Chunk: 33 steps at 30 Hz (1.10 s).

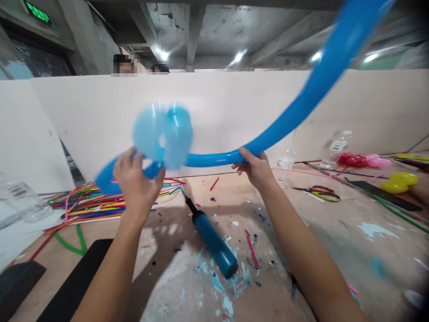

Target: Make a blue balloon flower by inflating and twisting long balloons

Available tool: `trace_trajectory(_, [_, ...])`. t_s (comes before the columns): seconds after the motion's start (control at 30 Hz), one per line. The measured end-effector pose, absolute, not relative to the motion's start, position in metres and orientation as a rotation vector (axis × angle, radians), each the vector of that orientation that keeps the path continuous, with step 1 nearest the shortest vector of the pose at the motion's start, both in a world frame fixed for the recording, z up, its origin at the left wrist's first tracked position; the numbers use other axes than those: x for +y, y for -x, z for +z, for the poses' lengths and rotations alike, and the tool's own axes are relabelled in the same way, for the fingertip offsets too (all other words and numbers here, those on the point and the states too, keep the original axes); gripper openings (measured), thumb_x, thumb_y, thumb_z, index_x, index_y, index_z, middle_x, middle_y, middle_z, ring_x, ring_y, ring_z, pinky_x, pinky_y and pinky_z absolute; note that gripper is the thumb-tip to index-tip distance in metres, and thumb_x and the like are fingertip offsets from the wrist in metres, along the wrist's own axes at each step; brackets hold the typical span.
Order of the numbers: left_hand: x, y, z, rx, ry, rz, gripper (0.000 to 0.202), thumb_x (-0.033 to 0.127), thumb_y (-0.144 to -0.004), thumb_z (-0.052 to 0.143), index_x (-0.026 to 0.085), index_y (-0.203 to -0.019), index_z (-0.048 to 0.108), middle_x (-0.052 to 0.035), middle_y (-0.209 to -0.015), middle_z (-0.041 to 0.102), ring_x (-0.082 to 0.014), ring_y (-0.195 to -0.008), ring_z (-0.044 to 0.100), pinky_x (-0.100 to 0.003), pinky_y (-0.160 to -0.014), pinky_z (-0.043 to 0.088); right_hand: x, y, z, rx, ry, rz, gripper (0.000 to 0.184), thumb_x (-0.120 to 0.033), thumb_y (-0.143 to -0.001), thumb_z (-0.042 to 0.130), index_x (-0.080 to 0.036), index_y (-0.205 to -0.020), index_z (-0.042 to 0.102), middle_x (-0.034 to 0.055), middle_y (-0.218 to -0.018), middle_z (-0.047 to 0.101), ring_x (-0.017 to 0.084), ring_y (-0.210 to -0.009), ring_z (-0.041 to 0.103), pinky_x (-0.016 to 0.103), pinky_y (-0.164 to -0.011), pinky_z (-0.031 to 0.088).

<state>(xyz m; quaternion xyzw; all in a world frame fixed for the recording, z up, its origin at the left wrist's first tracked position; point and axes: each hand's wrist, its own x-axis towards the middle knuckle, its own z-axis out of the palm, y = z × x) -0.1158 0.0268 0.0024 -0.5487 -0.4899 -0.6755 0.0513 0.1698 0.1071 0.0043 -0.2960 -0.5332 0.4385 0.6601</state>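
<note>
A long dark-blue modelling balloon (281, 129) runs from the left, past both hands, and curves up out of view at the top right. My left hand (137, 176) is closed around its left part, where a cluster of light-blue balloon bubbles (162, 134) sits just above my fingers, blurred by motion. My right hand (253, 167) pinches the dark-blue tube farther right, thumb on top and fingers below. On the table under the balloon lies a teal hand pump (214, 243) with a black nozzle, touched by neither hand.
A heap of uninflated balloons (90, 201) lies at the left. Scissors (318, 193), plastic bottles (335, 147), red balloon bubbles (351, 159) and yellow ones (400, 182) are at the right. A white partition (234, 107) stands behind, with two people's heads beyond it.
</note>
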Motion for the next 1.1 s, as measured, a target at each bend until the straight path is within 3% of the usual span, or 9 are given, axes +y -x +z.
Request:
trace_trajectory(0.07, [0.028, 0.11, -0.001, -1.402, 1.37, -2.001, 0.049, 0.023, -0.062, 0.077, 0.019, -0.106, 0.057, -0.0132, -0.125, 0.051, -0.0322, -0.127, 0.039, -0.046, -0.112, 0.021, 0.11, -0.161, 0.001, -1.026, 0.634, 1.158, 0.041, -0.042, -0.063, 0.082, -0.017, -0.082, 0.055, -0.0003, -0.064, 0.062, 0.016, -0.052, 0.065, 0.021, -0.033, 0.045])
trace_trajectory(0.13, [0.031, 0.1, -0.008, -1.428, 1.38, -2.182, 0.041, 0.03, -0.067, 0.074, 0.02, -0.102, 0.054, -0.0092, -0.109, 0.055, -0.0262, -0.106, 0.053, -0.042, -0.099, 0.038, 0.111, -0.146, -0.006, -0.874, 0.59, 1.289, 0.04, -0.04, -0.063, 0.081, -0.017, -0.083, 0.056, -0.0005, -0.068, 0.063, 0.015, -0.053, 0.066, 0.021, -0.037, 0.049])
trace_trajectory(0.2, [0.036, 0.086, -0.015, -1.55, 1.674, -2.555, 0.038, 0.036, -0.067, 0.075, 0.021, -0.095, 0.054, -0.0045, -0.096, 0.057, -0.0209, -0.089, 0.059, -0.036, -0.085, 0.047, 0.106, -0.127, -0.016, -0.833, 0.56, 1.39, 0.037, -0.039, -0.064, 0.08, -0.017, -0.084, 0.058, -0.0003, -0.071, 0.065, 0.015, -0.055, 0.067, 0.021, -0.041, 0.053])
trace_trajectory(0.27, [0.041, 0.073, -0.022, -1.61, 1.932, -2.997, 0.041, 0.04, -0.066, 0.077, 0.021, -0.095, 0.055, -0.0044, -0.097, 0.061, -0.0201, -0.088, 0.062, -0.035, -0.082, 0.049, 0.097, -0.107, -0.029, -0.925, 0.572, 1.448, 0.037, -0.04, -0.065, 0.08, -0.016, -0.083, 0.059, -0.0001, -0.068, 0.064, 0.014, -0.051, 0.064, 0.021, -0.04, 0.051])
trace_trajectory(0.4, [0.047, 0.063, -0.027, -1.289, 1.557, -3.662, 0.044, 0.028, -0.062, 0.079, 0.022, -0.098, 0.054, 0.0005, -0.081, 0.065, -0.0162, -0.079, 0.066, -0.032, -0.081, 0.052, 0.08, -0.081, -0.049, -1.182, 0.673, 1.461, 0.042, -0.05, -0.068, 0.078, -0.015, -0.075, 0.054, -0.0039, -0.05, 0.052, 0.01, -0.038, 0.052, 0.019, -0.031, 0.037])
trace_trajectory(0.57, [0.052, 0.086, -0.028, -1.439, 1.273, -3.688, 0.032, 0.021, -0.064, 0.072, 0.019, -0.091, 0.054, 0.0043, -0.063, 0.059, -0.0124, -0.057, 0.06, -0.025, -0.062, 0.052, 0.081, -0.088, -0.043, -1.05, 0.595, 1.264, 0.044, -0.057, -0.076, 0.068, -0.02, -0.087, 0.047, -0.0032, -0.068, 0.061, 0.006, -0.037, 0.045, 0.019, -0.03, 0.034])
trace_trajectory(0.73, [0.059, 0.109, -0.027, -1.554, 0.791, -3.668, 0.011, 0.013, -0.071, 0.061, 0.016, -0.075, 0.051, 0.0013, -0.062, 0.057, -0.0122, -0.057, 0.059, -0.026, -0.059, 0.053, 0.088, -0.096, -0.043, -1.119, 0.653, 1.205, 0.043, -0.054, -0.078, 0.067, -0.023, -0.091, 0.04, -0.0099, -0.059, 0.049, 0.005, -0.034, 0.037, 0.018, -0.03, 0.031])
trace_trajectory(0.9, [0.051, 0.112, -0.033, -1.414, 1.477, -3.801, 0.019, 0.026, -0.076, 0.064, 0.018, -0.091, 0.056, 0.0038, -0.061, 0.051, -0.0084, -0.045, 0.047, -0.02, -0.043, 0.041, 0.084, -0.089, -0.05, -1.296, 0.754, 1.328, 0.047, -0.065, -0.08, 0.057, -0.023, -0.094, 0.039, -0.0082, -0.059, 0.049, 0.008, -0.036, 0.04, 0.019, -0.03, 0.03])
trace_trajectory(1.1, [0.041, 0.091, -0.043, -1.407, 2.218, -3.647, 0.03, 0.03, -0.072, 0.071, 0.019, -0.098, 0.059, 0.0041, -0.062, 0.052, -0.0077, -0.046, 0.045, -0.021, -0.044, 0.04, 0.077, -0.086, -0.053, -1.441, 0.726, 1.314, 0.048, -0.068, -0.081, 0.054, -0.022, -0.089, 0.044, -0.0063, -0.059, 0.047, 0.007, -0.042, 0.038, 0.02, -0.037, 0.031])
